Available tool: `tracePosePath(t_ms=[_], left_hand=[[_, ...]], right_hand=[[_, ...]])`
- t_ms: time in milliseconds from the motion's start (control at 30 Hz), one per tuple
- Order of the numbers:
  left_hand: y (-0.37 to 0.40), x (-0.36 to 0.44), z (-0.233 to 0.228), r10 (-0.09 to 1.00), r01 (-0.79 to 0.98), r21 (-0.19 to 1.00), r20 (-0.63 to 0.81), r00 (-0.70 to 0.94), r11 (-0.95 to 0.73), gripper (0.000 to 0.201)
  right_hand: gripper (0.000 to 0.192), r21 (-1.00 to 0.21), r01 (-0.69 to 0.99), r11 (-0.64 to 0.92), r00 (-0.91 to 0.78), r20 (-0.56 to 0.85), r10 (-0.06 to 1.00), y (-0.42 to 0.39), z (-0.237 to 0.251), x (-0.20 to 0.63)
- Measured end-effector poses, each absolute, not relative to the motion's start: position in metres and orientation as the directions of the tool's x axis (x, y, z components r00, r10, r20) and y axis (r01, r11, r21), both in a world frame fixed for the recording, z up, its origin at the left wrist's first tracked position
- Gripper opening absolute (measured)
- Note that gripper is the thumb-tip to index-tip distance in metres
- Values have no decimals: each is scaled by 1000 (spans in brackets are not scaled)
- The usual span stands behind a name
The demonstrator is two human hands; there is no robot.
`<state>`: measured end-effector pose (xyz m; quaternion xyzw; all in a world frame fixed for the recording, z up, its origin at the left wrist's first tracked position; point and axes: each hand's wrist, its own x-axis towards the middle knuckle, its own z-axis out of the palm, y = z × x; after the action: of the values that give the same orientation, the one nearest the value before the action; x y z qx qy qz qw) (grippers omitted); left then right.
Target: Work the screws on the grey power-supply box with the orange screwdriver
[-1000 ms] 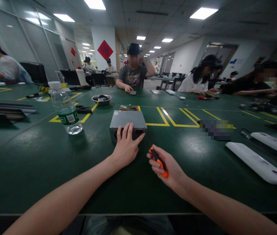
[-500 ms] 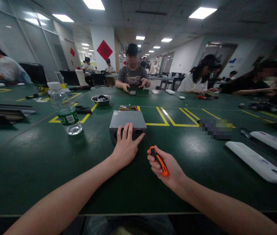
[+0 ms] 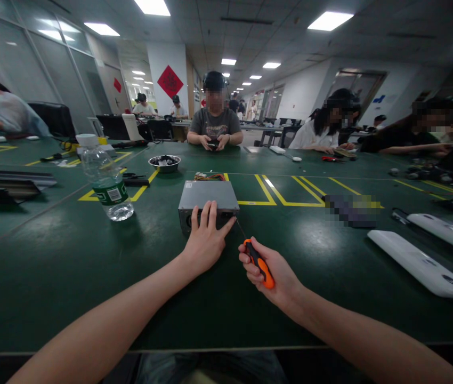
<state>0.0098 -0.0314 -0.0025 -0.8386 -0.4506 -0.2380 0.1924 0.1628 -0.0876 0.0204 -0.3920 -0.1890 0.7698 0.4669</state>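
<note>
A grey metal power-supply box [image 3: 208,194] sits on the green table [image 3: 50,266], with coloured wires at its far end. My left hand [image 3: 205,240] rests flat against the box's near face, fingers spread over its top edge. My right hand [image 3: 268,272] grips an orange-and-black screwdriver [image 3: 258,262]. The thin shaft of the screwdriver points up-left to the box's near right corner.
A water bottle [image 3: 104,178] stands left of the box, a metal bowl [image 3: 165,161] behind it. Long white covers [image 3: 422,264] lie at the right, dark flat panels [image 3: 6,184] at the left. Several people sit around the far side of the table.
My hands and the box have barely shifted. The person across the table lowered a raised arm and now holds something in both hands.
</note>
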Motion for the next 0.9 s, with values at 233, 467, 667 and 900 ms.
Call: tracePosePath(t_ms=[233, 467, 667, 900], left_hand=[[-31, 9, -3, 666, 850, -111, 572, 479, -516, 54], [-31, 9, -3, 661, 846, -128, 568, 491, -518, 53], [-30, 9, -6, 663, 851, -145, 566, 490, -504, 55], [-30, 10, -6, 669, 853, -139, 562, 487, -504, 55]], right_hand=[[24, -685, -536, -493, -239, -438, 867, -86, 20, 165], [34, -663, -571, -484, -249, -422, 872, -87, 20, 164], [32, -651, -578, -491, -271, -414, 869, -85, 20, 164], [31, -659, -576, -484, -259, -415, 872, -87, 21, 165]])
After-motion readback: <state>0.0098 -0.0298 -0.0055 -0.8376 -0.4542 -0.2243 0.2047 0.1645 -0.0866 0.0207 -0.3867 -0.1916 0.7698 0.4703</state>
